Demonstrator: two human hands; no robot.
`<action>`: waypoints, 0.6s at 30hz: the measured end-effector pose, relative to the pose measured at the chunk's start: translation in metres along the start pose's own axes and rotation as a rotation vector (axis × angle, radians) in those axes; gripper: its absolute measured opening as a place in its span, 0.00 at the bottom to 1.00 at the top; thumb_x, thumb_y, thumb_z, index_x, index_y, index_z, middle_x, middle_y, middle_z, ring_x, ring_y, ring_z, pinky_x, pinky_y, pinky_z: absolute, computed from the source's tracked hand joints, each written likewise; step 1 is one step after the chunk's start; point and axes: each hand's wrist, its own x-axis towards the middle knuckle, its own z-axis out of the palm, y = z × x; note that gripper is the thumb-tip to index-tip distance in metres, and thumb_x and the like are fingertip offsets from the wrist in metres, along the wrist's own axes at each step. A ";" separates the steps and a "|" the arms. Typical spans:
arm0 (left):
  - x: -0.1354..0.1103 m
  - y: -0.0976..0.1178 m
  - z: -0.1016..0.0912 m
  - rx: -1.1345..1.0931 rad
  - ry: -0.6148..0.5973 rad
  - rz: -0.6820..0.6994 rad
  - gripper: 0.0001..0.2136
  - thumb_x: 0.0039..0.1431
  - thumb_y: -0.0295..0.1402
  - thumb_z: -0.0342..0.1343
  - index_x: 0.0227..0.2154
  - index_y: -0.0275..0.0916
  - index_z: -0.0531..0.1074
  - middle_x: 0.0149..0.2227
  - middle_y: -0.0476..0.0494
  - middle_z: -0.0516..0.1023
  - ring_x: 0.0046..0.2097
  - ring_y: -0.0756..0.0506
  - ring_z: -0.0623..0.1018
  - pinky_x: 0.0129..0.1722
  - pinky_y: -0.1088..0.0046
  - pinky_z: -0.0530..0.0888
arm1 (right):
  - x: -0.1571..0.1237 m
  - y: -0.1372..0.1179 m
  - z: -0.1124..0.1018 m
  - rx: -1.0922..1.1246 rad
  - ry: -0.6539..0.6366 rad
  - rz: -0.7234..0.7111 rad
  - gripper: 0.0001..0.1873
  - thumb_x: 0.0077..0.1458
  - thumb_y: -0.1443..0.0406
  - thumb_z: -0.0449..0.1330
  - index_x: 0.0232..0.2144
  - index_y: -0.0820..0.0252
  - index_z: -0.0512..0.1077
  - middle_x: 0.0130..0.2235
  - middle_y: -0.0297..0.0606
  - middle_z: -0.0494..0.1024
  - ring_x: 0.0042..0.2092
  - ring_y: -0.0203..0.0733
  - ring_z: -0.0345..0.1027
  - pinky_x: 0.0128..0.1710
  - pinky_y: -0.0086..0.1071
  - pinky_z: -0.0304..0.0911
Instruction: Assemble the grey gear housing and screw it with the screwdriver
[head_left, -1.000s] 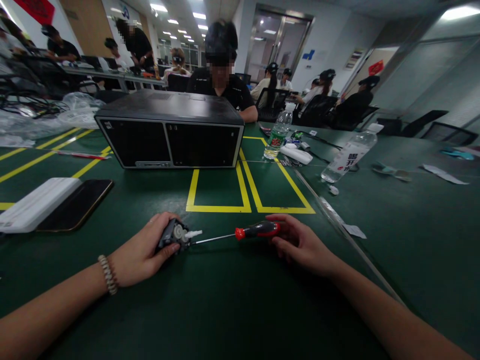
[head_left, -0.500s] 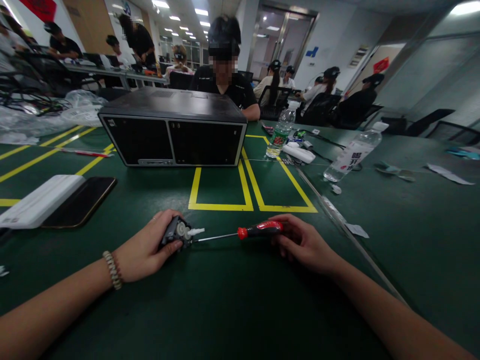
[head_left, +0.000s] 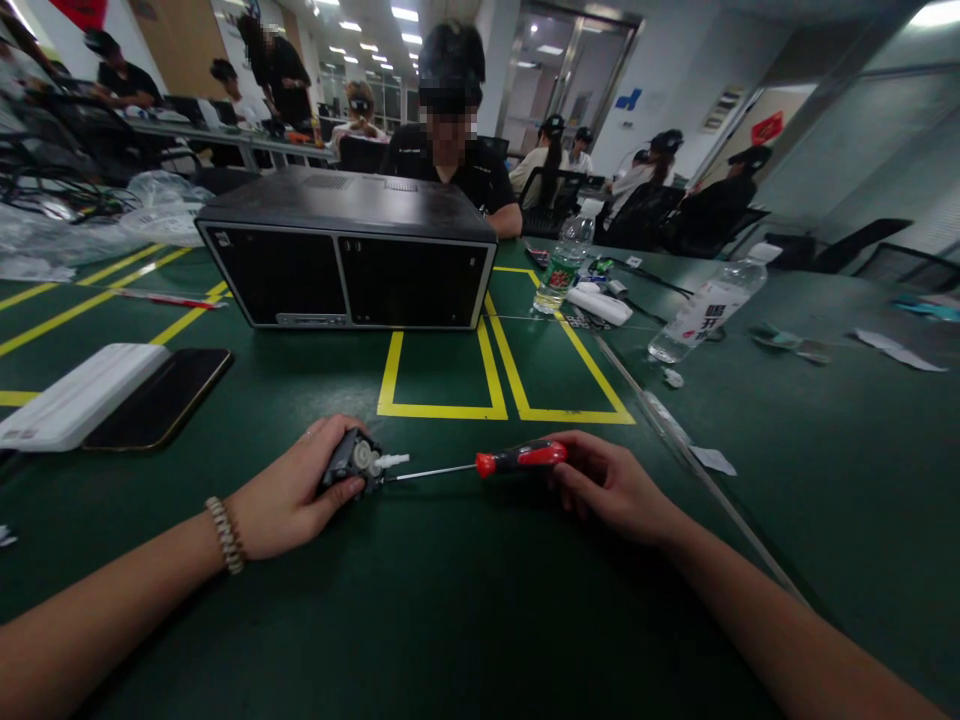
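Note:
My left hand is closed round a small dark gear unit with white gears and a white shaft pointing right, resting on the green table. My right hand grips the red and black handle of a screwdriver. Its thin metal shaft lies nearly level and its tip meets the gear unit at the white shaft. A beaded bracelet sits on my left wrist.
A black computer case lies ahead, behind yellow taped boxes. A white box and a dark phone lie at the left. Two water bottles stand and lie at the right. A person sits opposite; others work behind.
Both hands, the gear unit and the screwdriver stay put on the table. Only my head has shifted slightly, sliding the scene a little in the picture.

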 end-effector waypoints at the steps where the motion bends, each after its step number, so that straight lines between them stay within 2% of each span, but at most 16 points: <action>1: 0.000 0.000 0.000 0.001 0.002 -0.001 0.16 0.67 0.38 0.53 0.56 0.42 0.64 0.49 0.38 0.75 0.48 0.35 0.75 0.49 0.52 0.72 | 0.000 0.001 -0.001 -0.002 0.000 0.005 0.17 0.69 0.58 0.61 0.55 0.61 0.72 0.36 0.39 0.79 0.29 0.38 0.74 0.22 0.30 0.70; 5: 0.000 -0.001 -0.002 0.014 -0.011 0.004 0.17 0.68 0.39 0.52 0.57 0.41 0.64 0.50 0.37 0.74 0.49 0.35 0.75 0.49 0.52 0.71 | -0.001 0.003 0.000 -0.002 0.008 0.020 0.25 0.66 0.60 0.65 0.62 0.57 0.68 0.41 0.40 0.80 0.31 0.39 0.75 0.24 0.31 0.72; 7: 0.001 -0.003 -0.004 0.022 -0.040 0.004 0.17 0.69 0.39 0.52 0.57 0.41 0.63 0.51 0.37 0.73 0.49 0.35 0.75 0.49 0.52 0.72 | -0.001 0.005 0.000 0.002 0.012 0.016 0.27 0.65 0.62 0.66 0.63 0.55 0.66 0.42 0.40 0.80 0.32 0.39 0.76 0.24 0.31 0.73; 10: 0.002 -0.008 -0.006 0.041 -0.090 0.006 0.18 0.69 0.40 0.53 0.58 0.42 0.62 0.52 0.37 0.72 0.50 0.35 0.75 0.49 0.51 0.73 | 0.000 0.004 0.001 -0.004 0.016 0.006 0.17 0.68 0.59 0.64 0.55 0.57 0.70 0.37 0.38 0.79 0.30 0.38 0.75 0.23 0.29 0.71; 12: 0.002 -0.009 -0.007 0.048 -0.096 0.005 0.18 0.69 0.40 0.54 0.58 0.42 0.62 0.52 0.36 0.72 0.50 0.35 0.75 0.49 0.51 0.73 | 0.001 0.002 0.001 -0.013 0.010 0.014 0.15 0.70 0.56 0.61 0.51 0.59 0.72 0.35 0.38 0.78 0.29 0.38 0.74 0.22 0.29 0.70; 18: 0.001 -0.004 -0.005 0.042 -0.063 -0.003 0.17 0.69 0.39 0.53 0.57 0.41 0.63 0.50 0.36 0.73 0.49 0.36 0.75 0.49 0.50 0.73 | -0.001 0.000 0.003 -0.015 0.023 -0.019 0.26 0.64 0.62 0.67 0.61 0.56 0.66 0.41 0.39 0.80 0.32 0.39 0.76 0.24 0.30 0.72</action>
